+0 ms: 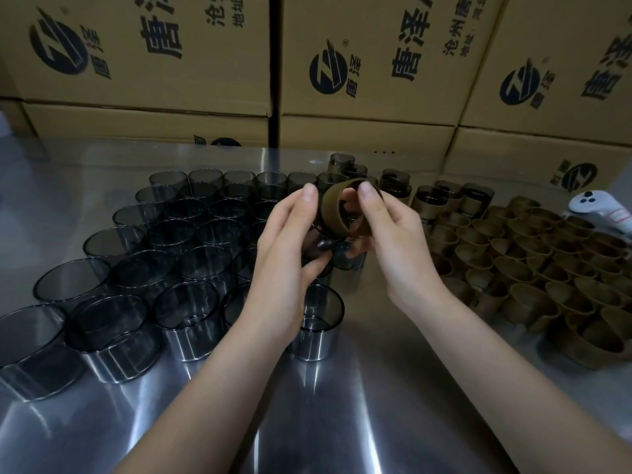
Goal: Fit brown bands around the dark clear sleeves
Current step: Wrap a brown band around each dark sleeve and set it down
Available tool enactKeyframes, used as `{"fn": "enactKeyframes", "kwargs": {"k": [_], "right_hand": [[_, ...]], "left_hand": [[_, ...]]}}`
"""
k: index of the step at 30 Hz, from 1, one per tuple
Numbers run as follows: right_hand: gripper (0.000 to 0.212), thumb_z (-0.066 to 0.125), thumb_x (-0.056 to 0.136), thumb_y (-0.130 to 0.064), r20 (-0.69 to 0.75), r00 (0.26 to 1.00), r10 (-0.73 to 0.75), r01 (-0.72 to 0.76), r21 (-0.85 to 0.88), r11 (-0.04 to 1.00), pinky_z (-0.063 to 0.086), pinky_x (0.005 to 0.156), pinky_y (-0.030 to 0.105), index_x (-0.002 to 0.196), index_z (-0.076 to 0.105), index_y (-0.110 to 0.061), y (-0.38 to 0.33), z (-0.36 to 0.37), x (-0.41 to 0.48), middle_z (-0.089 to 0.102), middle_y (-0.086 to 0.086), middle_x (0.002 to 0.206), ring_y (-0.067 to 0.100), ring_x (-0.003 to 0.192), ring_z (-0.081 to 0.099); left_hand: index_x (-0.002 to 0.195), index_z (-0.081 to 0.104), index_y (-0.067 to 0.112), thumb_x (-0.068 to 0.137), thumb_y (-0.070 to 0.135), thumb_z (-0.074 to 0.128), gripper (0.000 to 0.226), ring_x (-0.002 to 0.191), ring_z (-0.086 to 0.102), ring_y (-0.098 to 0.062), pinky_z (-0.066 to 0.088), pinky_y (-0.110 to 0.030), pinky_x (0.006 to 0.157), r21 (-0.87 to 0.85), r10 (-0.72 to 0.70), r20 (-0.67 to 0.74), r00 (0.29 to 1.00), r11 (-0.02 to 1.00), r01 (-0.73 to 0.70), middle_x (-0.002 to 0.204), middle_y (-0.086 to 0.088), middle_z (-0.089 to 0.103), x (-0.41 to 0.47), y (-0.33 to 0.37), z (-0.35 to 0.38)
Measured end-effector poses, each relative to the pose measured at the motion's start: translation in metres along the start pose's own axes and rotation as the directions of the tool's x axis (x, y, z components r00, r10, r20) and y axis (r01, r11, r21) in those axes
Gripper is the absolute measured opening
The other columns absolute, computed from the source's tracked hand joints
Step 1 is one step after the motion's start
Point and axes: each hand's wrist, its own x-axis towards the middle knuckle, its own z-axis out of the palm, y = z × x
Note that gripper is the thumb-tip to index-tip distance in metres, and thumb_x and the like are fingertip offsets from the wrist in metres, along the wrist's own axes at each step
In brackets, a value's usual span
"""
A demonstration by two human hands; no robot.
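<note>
1. The brown band, pinched at its rim by the right hand, sits just at one o'clock of the dark sleeve, its opening tilted toward the left hand.
2. The left hand grips that sleeve; its axis is hidden.
3. One of each is in hand. Bare sleeves at nine o'clock and loose bands at three o'clock are dozens each, too crowded to count.

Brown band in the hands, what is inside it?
Inside the brown band only fingertips of the right hand show. The dark clear sleeve below is mostly covered by the left hand.
</note>
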Motion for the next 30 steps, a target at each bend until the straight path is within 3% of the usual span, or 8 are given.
{"fn": "enactKeyframes", "kwargs": {"k": [4,10,15,20,23,30], "right_hand": [[0.026,0.047,0.101,-0.031,-0.004,0.999,-0.036,0.035,-0.044,0.998,0.052,0.059,0.028,0.103,0.071,-0.020,-0.0004,0.0024,-0.0026,0.065,0.014,0.112,0.020,0.089,0.068],[0.031,0.046,0.102,-0.033,-0.010,0.996,-0.085,0.084,-0.105,0.991,0.056,0.071,0.042,0.096,0.074,-0.021,0.0030,0.0033,-0.0068,0.073,0.010,0.094,0.026,0.088,0.069],[0.033,0.044,0.103,-0.031,0.017,0.998,-0.060,0.062,-0.130,0.990,0.056,0.079,0.053,0.103,0.073,-0.015,0.0041,0.0041,-0.0085,0.074,0.010,0.096,0.024,0.091,0.070],[0.031,0.043,0.104,-0.026,0.021,0.997,-0.074,0.076,-0.132,0.988,0.057,0.077,0.051,0.107,0.072,-0.014,0.0021,0.0044,-0.0085,0.073,0.009,0.098,0.024,0.092,0.069],[0.031,0.043,0.104,-0.026,0.034,0.995,-0.091,0.095,-0.153,0.984,0.058,0.077,0.051,0.109,0.072,-0.013,0.0021,0.0027,-0.0078,0.073,0.008,0.099,0.024,0.093,0.069],[0.031,0.045,0.104,-0.025,0.060,0.986,-0.156,0.164,-0.176,0.971,0.058,0.072,0.053,0.104,0.073,-0.010,0.0016,-0.0039,-0.0044,0.069,0.025,0.093,0.034,0.088,0.068]], "left_hand": [[0.129,0.060,0.029,0.079,0.055,0.066,0.056,0.120,0.062,-0.017,0.050,-0.046,0.103,0.064,0.002,0.022,1.000,0.998,-0.003,0.131,0.000,0.062,-0.0021,0.0000,0.0013],[0.130,0.059,0.028,0.059,0.050,0.080,0.077,0.117,0.064,-0.012,0.054,-0.040,0.097,0.061,0.026,0.001,1.000,0.998,-0.026,0.135,-0.002,0.056,-0.0014,-0.0026,0.0021],[0.130,0.059,0.037,0.071,0.044,0.074,0.061,0.119,0.062,-0.016,0.053,-0.042,0.099,0.068,0.009,0.007,1.000,0.998,-0.009,0.136,0.003,0.056,0.0019,-0.0065,-0.0004],[0.130,0.060,0.033,0.077,0.039,0.069,0.054,0.109,0.068,-0.009,0.058,-0.036,0.090,0.073,0.032,0.008,0.999,0.997,-0.033,0.122,0.004,0.068,0.0015,-0.0061,0.0010],[0.133,0.059,0.030,0.085,0.032,0.071,0.050,0.108,0.069,-0.013,0.060,-0.034,0.086,0.065,0.032,-0.012,0.999,0.997,-0.031,0.121,0.000,0.069,0.0005,-0.0052,0.0009],[0.136,0.059,0.025,0.092,0.022,0.068,0.046,0.102,0.072,-0.012,0.061,-0.035,0.082,0.032,0.026,-0.052,0.998,0.999,-0.025,0.115,-0.001,0.072,-0.0005,-0.0038,-0.0001]]}}
